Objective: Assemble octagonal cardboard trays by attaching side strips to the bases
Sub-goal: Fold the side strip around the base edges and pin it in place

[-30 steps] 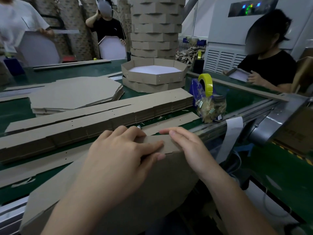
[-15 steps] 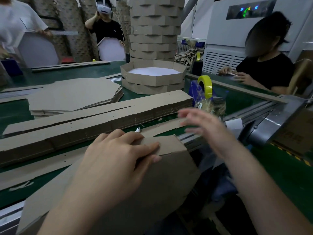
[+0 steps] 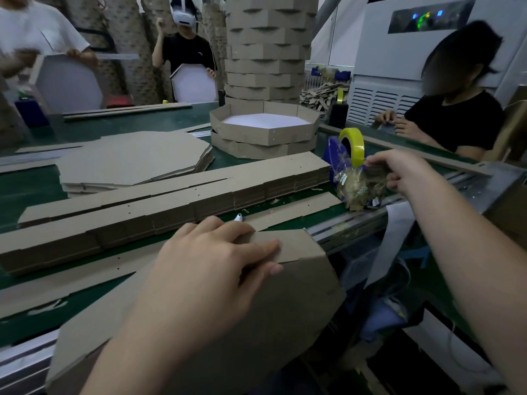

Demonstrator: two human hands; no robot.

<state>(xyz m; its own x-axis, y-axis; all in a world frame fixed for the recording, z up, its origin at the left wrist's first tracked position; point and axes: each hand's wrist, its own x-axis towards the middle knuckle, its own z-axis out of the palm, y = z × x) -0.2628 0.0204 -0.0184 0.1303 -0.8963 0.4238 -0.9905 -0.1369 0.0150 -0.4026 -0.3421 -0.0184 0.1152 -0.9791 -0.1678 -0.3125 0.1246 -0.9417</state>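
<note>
An octagonal cardboard base (image 3: 296, 303) stands tilted against the table's near edge, with a folded side strip (image 3: 293, 243) lying over its top edge. My left hand (image 3: 211, 269) presses the strip down on that edge, fingers flat and thumb over the front face. My right hand (image 3: 399, 169) is out at the right, its fingers pinching the top of a clear plastic bag (image 3: 358, 185) of small brown pieces. A stack of flat side strips (image 3: 171, 201) and a pile of flat bases (image 3: 134, 161) lie on the green table.
Two finished trays (image 3: 265, 129) sit stacked at the table's middle back, before a tall column of trays (image 3: 268, 47). A yellow tape roll on a blue dispenser (image 3: 349, 146) stands behind the bag. A small white object (image 3: 238, 217) lies by my left fingers. Three people work around the table.
My right hand left the strip's top edge, swung right and took hold of the plastic bag. My left hand stayed pressing the strip on the base.
</note>
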